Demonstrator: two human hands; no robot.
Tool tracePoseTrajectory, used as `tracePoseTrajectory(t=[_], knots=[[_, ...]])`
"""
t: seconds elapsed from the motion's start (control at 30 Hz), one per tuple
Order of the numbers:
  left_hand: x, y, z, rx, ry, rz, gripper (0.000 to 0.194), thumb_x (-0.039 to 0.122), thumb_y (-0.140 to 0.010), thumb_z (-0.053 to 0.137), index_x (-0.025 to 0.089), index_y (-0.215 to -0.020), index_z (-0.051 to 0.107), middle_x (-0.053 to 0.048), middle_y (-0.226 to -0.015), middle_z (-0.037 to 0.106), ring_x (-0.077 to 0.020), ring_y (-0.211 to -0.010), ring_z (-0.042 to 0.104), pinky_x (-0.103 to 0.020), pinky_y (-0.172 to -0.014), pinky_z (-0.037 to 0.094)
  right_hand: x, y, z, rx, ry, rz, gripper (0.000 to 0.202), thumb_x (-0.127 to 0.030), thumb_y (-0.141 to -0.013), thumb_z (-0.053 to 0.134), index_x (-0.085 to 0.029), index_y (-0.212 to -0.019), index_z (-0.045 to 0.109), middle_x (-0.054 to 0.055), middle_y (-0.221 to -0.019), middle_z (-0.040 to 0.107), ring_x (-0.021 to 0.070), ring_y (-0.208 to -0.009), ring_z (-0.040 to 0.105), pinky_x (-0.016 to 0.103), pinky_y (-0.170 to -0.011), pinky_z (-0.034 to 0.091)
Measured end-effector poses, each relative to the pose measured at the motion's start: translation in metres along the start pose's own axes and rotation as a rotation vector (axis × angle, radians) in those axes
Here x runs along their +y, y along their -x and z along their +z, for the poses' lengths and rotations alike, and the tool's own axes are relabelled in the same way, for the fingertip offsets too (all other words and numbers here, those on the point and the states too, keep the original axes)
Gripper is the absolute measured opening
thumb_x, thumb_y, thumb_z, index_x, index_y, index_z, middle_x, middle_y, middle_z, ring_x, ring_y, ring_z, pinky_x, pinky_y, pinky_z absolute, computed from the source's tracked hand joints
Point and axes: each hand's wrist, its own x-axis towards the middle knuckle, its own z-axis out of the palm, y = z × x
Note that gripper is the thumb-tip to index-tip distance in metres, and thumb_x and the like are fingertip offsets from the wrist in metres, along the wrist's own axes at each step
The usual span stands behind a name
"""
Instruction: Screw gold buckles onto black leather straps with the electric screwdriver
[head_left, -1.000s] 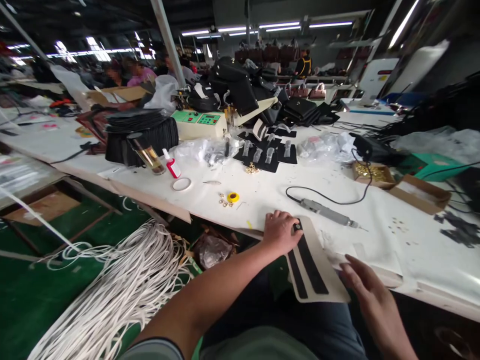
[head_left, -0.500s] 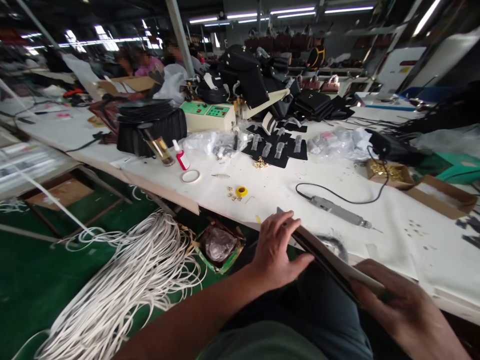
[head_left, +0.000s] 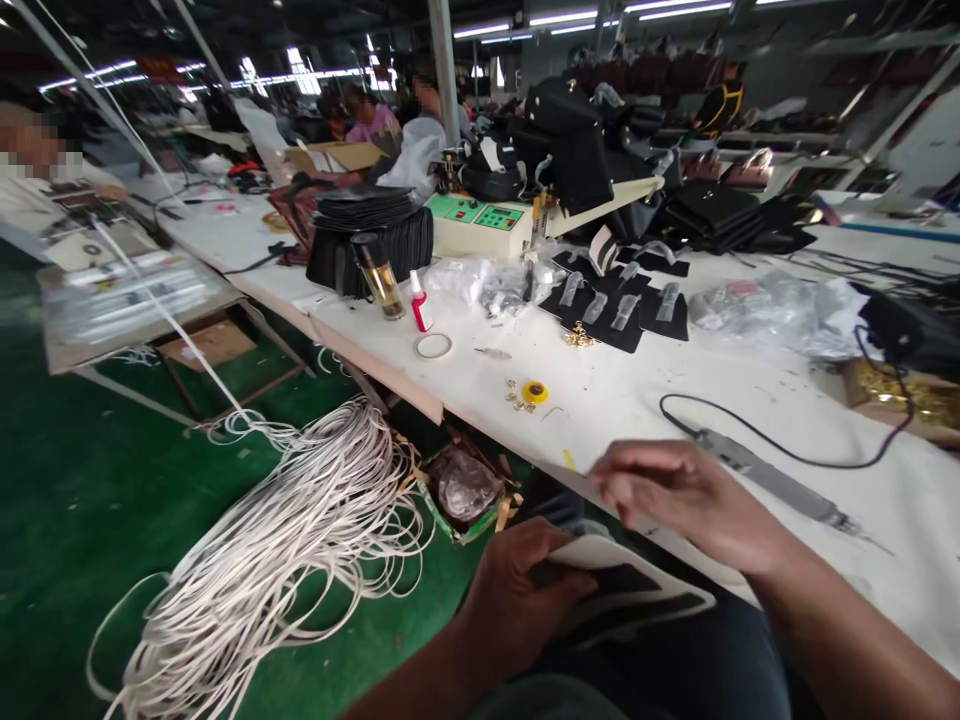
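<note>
Whereas the right hand [head_left: 679,495] gripped the beige panel [head_left: 592,550] half a second earlier, the left hand [head_left: 517,595] now clamps it above the lap [head_left: 675,665], dark strips [head_left: 630,580] showing. The right hand, fingers curled, is off the panel; its contents cannot be determined. Beyond, the grey corded tool [head_left: 772,480] remains on the tabletop [head_left: 615,400].

On the bench [head_left: 622,400], a bottle [head_left: 422,312] stands right of a jar [head_left: 382,285], with a ring [head_left: 433,355] before the bottle. A power tool [head_left: 772,482] lies farther right. Before the bench is a panel [head_left: 634,582]; left of it, a box [head_left: 448,527], then rope [head_left: 285,560].
</note>
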Motion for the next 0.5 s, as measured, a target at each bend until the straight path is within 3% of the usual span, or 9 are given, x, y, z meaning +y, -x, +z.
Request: tracePoseTrajectory(t=[0.07,0.2,0.3,0.4,0.5], knots=[[-0.002,0.006,-0.005,0.006,0.043,-0.093,0.011,0.031,-0.084,0.085,0.021,-0.082,0.081,-0.002,-0.078,0.072,-0.0169,-0.073,0.066,-0.028,-0.070,0.049,0.026,-0.040,0.006,0.227,0.063,0.027,0.035,-0.054,-0.091,0.071,-0.020,-0.094,0.078,0.003,-0.083,0.073,0.0170,-0.070,0.063,0.027,-0.063,0.048],[-0.013,0.018,-0.009,0.011,0.087,-0.176,0.022,0.041,-0.081,0.087,0.021,-0.075,0.081,-0.003,-0.072,0.069,-0.0170,-0.070,0.064,-0.029,-0.066,0.047,0.077,-0.111,0.028,0.415,0.358,0.147,0.028,-0.049,-0.090,0.067,-0.024,-0.094,0.079,0.003,-0.091,0.079,0.0206,-0.078,0.070,0.031,-0.074,0.050],[-0.027,0.023,-0.009,-0.005,0.077,-0.172,0.022,0.041,-0.082,0.085,0.021,-0.074,0.080,-0.004,-0.073,0.069,-0.0157,-0.068,0.063,-0.028,-0.064,0.045,0.092,-0.140,0.041,0.447,0.508,0.262,0.034,-0.056,-0.091,0.063,-0.027,-0.098,0.079,0.004,-0.097,0.080,0.0244,-0.086,0.073,0.033,-0.074,0.049],[-0.039,0.023,-0.008,-0.042,0.061,-0.120,0.023,0.046,-0.081,0.083,0.024,-0.079,0.082,-0.005,-0.073,0.071,-0.0178,-0.068,0.065,-0.030,-0.064,0.048,0.091,-0.151,0.048,0.431,0.623,0.385,0.046,-0.069,-0.090,0.058,-0.028,-0.097,0.078,0.007,-0.095,0.080,0.0301,-0.090,0.074,0.036,-0.070,0.047],[-0.039,0.019,-0.013,-0.217,0.077,-0.157,0.020,0.053,-0.078,0.084,0.033,-0.078,0.083,-0.002,-0.069,0.070,-0.0221,-0.068,0.069,-0.034,-0.060,0.051,0.091,-0.154,0.051,0.396,0.695,0.423,0.050,-0.073,-0.089,0.054,-0.029,-0.095,0.077,0.009,-0.094,0.080,0.0338,-0.091,0.074,0.038,-0.069,0.047]])
